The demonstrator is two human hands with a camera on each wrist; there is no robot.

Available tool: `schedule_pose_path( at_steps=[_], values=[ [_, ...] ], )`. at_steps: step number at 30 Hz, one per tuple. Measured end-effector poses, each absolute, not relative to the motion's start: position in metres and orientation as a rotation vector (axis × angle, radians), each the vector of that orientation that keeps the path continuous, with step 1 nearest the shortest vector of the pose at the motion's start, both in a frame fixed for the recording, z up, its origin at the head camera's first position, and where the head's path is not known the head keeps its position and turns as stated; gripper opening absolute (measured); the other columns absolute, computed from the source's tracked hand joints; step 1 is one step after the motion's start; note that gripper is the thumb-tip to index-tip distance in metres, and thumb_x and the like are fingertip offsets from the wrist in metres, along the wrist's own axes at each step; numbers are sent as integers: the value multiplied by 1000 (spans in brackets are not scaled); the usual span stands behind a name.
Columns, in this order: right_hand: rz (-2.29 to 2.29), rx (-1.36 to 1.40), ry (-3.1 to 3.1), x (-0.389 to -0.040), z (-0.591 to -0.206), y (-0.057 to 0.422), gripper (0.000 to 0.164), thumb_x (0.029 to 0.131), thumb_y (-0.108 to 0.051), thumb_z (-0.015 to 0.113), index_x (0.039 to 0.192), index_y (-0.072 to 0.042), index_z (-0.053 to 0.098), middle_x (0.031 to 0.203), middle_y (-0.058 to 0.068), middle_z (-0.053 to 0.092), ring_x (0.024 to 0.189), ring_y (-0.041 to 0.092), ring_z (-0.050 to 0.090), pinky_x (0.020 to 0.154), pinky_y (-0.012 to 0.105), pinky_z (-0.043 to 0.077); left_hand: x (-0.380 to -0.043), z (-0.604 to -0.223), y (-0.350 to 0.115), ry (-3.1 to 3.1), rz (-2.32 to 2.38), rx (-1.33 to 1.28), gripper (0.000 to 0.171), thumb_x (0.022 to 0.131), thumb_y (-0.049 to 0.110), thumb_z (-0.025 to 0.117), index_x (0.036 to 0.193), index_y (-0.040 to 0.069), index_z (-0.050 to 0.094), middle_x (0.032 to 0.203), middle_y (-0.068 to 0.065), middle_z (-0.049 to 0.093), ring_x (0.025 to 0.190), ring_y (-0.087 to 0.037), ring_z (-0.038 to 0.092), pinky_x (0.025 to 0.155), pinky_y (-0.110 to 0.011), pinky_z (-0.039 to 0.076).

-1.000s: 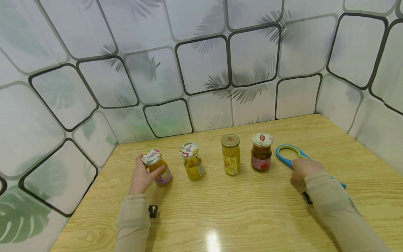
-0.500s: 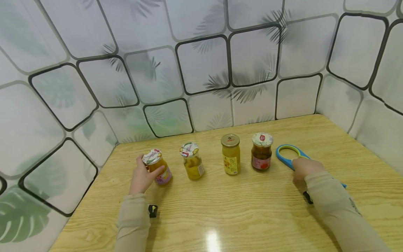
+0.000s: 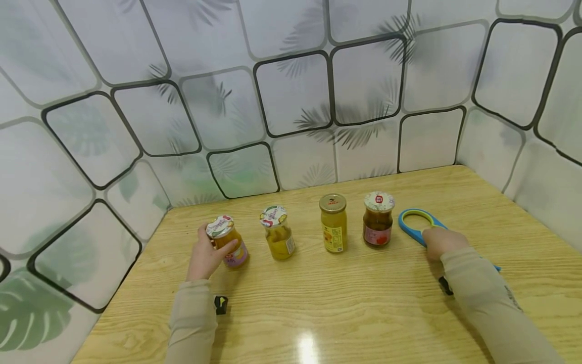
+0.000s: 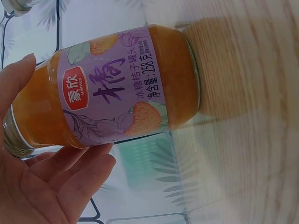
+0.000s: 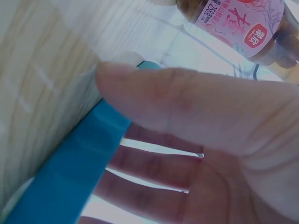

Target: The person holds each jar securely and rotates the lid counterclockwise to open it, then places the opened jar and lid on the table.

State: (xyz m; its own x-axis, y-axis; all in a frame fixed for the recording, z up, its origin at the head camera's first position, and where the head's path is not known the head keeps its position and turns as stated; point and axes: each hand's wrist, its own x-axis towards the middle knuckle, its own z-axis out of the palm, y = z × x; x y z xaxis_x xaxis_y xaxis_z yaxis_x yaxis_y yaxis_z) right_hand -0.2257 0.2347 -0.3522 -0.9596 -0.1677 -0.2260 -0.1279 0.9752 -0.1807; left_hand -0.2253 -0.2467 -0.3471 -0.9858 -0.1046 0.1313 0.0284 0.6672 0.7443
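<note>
My left hand [image 3: 203,257] grips a jar of orange fruit [image 3: 231,242] at the far left of the row, thumb on one side and fingers on the other. Its purple label [image 4: 112,88] faces the left wrist camera, and the jar stands upright on the table. On the right, my right hand [image 3: 444,243] holds a blue jar opener [image 3: 411,232] by its flat handle. The opener's loop has a yellow-green inner lining and points towards the back left. In the right wrist view the thumb [image 5: 154,95] lies over the blue handle [image 5: 70,163], with the fingers around its other side.
Between my hands stand a jar of yellow fruit [image 3: 279,240], a taller yellow jar with a gold lid [image 3: 334,227] and a dark red jar with a pink label [image 3: 377,222]. Patterned walls [image 3: 300,96] border the wooden table [image 3: 318,298] at the back and sides.
My right hand has shifted very slightly to the right on the jar opener's handle. The left hand and the jars stay practically where they were.
</note>
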Motion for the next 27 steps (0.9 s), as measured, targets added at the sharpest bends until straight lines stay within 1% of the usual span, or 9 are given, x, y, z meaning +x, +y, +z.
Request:
schedule_pose_path(
  at_steps=[6, 10, 23, 27],
  values=[
    [-227, -216, 2892, -229, -356, 238, 9, 75, 4, 54, 72, -3, 49, 70, 9, 50, 64, 23, 45, 53, 39, 40, -225, -346, -246, -2719, -1227, 66, 83, 81, 34, 64, 135, -2, 12, 127, -28, 36, 114, -38, 40, 90, -48, 37],
    [-231, -240, 2908, -231, -359, 240, 9, 75, 3, 54, 71, -4, 49, 70, 9, 50, 64, 23, 46, 53, 40, 40, -225, -346, -246, -2722, -1228, 69, 82, 80, 35, 64, 134, -2, 14, 126, -28, 37, 114, -38, 40, 90, -48, 38],
    [-272, -258, 2899, -231, -358, 245, 15, 75, 0, 59, 69, -6, 48, 67, 5, 48, 60, 21, 42, 51, 32, 35, -225, -346, -246, -2723, -1249, 69, 81, 82, 32, 63, 134, -3, 12, 126, -28, 36, 115, -39, 39, 91, -49, 37],
    [-304, -252, 2882, -231, -356, 247, 16, 71, -3, 63, 68, -5, 47, 65, 5, 46, 58, 20, 41, 50, 31, 34, -225, -346, -246, -2726, -1240, 73, 77, 82, 32, 63, 132, -3, 16, 124, -28, 37, 114, -39, 40, 90, -48, 38]
  ],
)
